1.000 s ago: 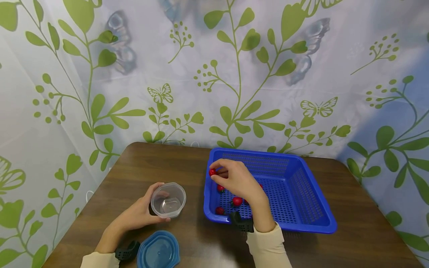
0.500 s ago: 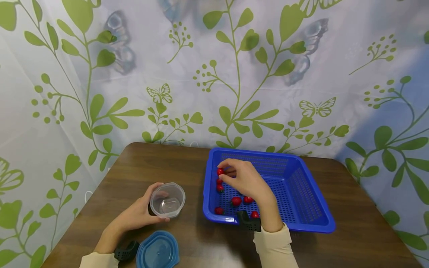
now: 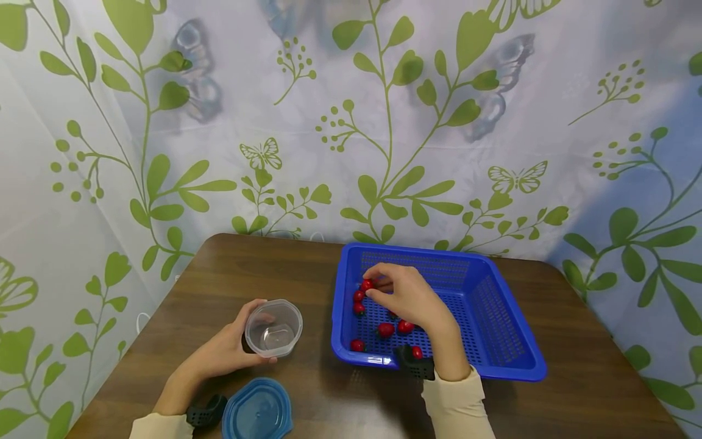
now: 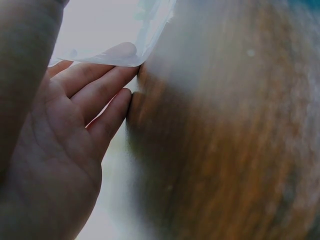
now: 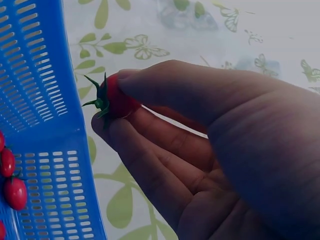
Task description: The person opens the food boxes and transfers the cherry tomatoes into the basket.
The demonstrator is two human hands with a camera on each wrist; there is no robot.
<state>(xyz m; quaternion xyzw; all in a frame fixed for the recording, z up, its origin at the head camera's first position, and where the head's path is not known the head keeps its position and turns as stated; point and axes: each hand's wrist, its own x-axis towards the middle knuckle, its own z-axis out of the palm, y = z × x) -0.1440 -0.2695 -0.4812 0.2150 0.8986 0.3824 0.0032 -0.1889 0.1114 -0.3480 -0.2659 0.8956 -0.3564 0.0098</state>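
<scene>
My right hand (image 3: 408,296) is over the left part of a blue plastic basket (image 3: 439,252). Between thumb and fingertips it pinches a red cherry tomato (image 5: 119,97), whose green calyx points away from the palm in the right wrist view. Several more cherry tomatoes (image 3: 386,330) lie on the basket's floor, mostly towards its left side and front. On the left, my left hand (image 3: 230,344) holds a clear plastic tub (image 3: 281,336) by its side, thumb in front and fingers behind. The tub's mouth faces up and nothing shows inside. In the left wrist view, fingers (image 4: 107,82) lie along the tub's wall.
A blue lid (image 3: 258,411) lies on the brown wooden table (image 3: 263,268), in front of the tub and beside the left wrist. Behind the table hangs a white cloth (image 3: 307,152) printed with green leaves and butterflies. Dark bands (image 3: 205,413) circle both wrists.
My right hand has moved to the right with the cherry tomato, from near the basket's left rim to further inside it. The left hand and tub stay in place.
</scene>
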